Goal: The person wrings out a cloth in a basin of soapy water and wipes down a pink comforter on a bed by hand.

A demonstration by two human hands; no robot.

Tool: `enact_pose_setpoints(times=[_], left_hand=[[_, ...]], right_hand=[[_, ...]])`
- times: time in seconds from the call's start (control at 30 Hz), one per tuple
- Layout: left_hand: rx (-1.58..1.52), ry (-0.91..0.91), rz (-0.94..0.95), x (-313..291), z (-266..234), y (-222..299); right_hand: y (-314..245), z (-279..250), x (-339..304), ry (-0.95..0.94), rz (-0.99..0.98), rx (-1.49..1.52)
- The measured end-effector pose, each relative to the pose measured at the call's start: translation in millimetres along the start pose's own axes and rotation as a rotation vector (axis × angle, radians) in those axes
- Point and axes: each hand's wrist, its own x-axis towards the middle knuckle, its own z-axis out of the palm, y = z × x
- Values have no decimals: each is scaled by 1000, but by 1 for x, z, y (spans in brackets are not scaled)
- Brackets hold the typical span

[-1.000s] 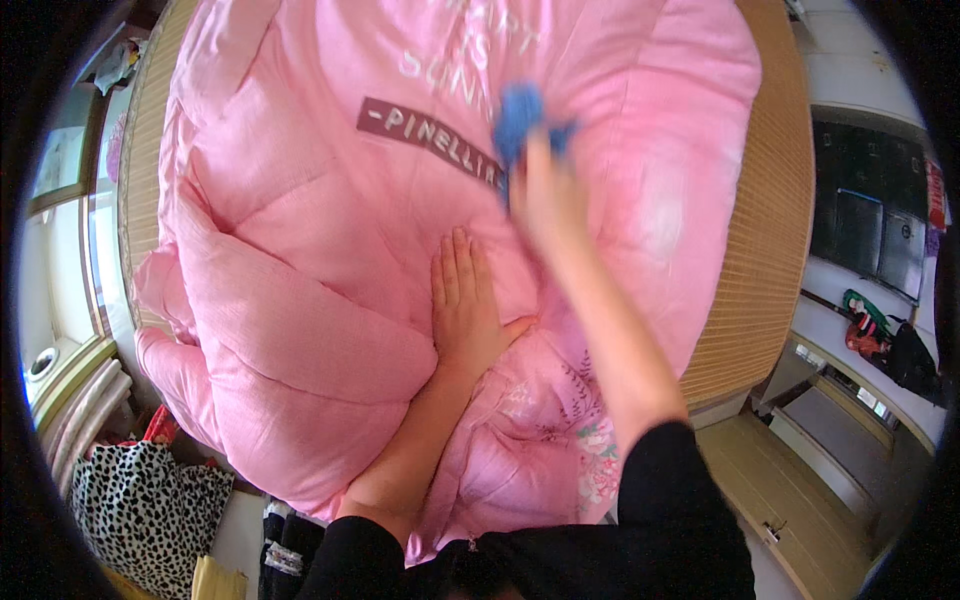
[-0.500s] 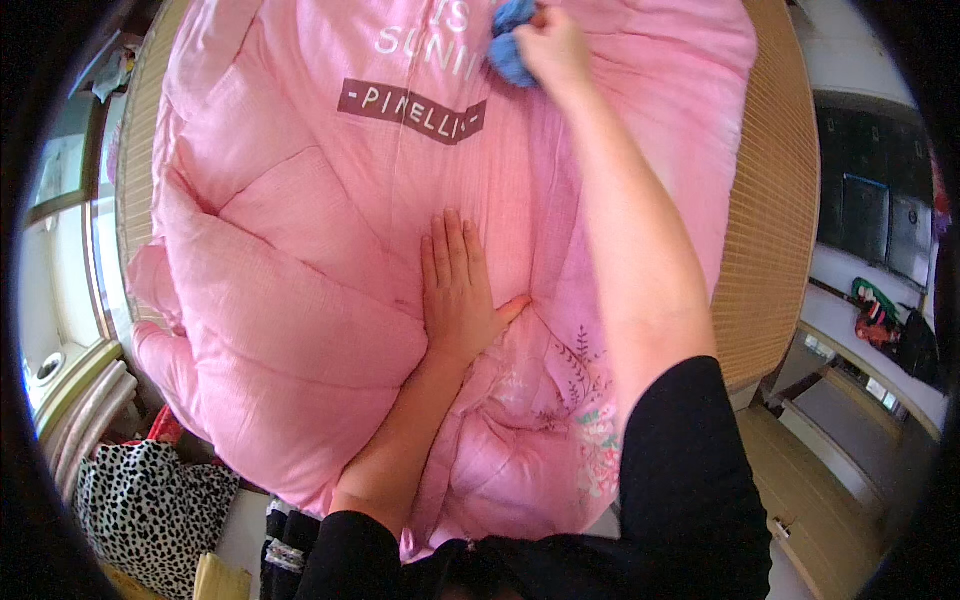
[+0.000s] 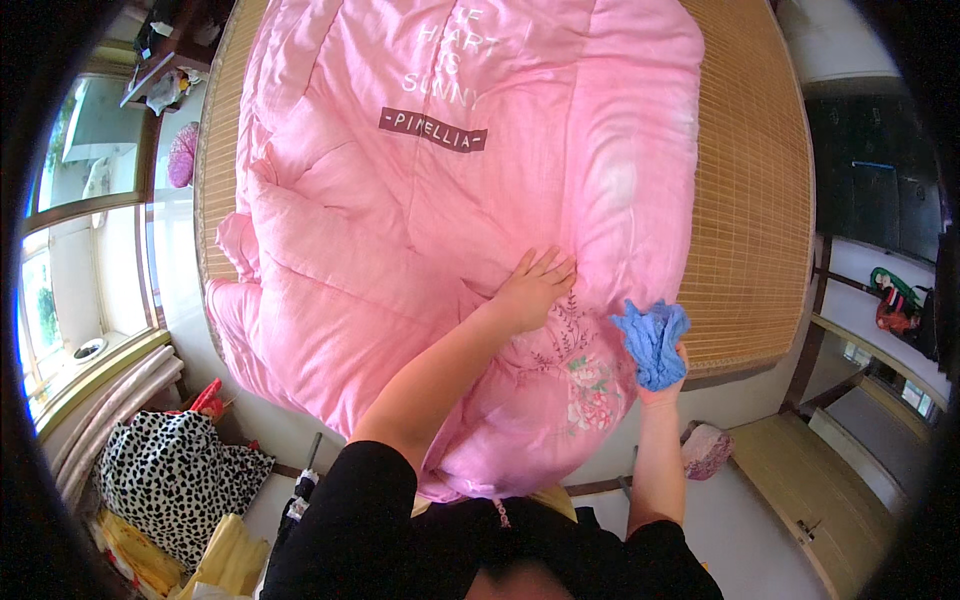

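Note:
A thick pink quilt (image 3: 480,190), puffed and creased, with pale lettering, a dark label strip and printed flowers, lies over a woven mat (image 3: 755,170). My left hand (image 3: 537,290) rests flat on it, fingers stretched out, just above the flower print. At the quilt's lower right edge, my right hand (image 3: 664,388) holds a crumpled blue cloth (image 3: 652,343). The cloth covers most of that hand's fingers. The near end of the quilt bunches up close to my body.
Windows (image 3: 95,270) line the left side. A black-and-white spotted cloth bag (image 3: 175,480) stands at lower left, near yellow fabric (image 3: 225,560). On the right are a dark cabinet (image 3: 870,180) and a low wooden bench (image 3: 810,500). A pinkish bundle (image 3: 706,450) sits by the bed's near end.
My right hand has come back from the far part of the quilt to its near right edge, still with the blue cloth. My left hand has shifted right across the quilt. The view has moved too.

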Motion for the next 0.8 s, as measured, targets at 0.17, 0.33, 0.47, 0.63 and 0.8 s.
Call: enact_pose_setpoints(times=[0.17, 0.33, 0.47, 0.63, 0.8], left_hand=[[-251, -259, -67, 5, -11, 37], [-471, -184, -24, 8, -35, 76], [-741, -106, -665, 22, -75, 95], [-488, 1033, -917, 36, 5, -10], [-151, 675, -973, 32, 18, -41]], right_hand=[[-15, 71, -20, -60, 39, 119], [-60, 85, 17, -403, 40, -40], [-52, 151, 83, -144, -296, -896], [62, 208, 174, -734, -1141, -1750], [62, 97, 153, -812, -936, -2143]])
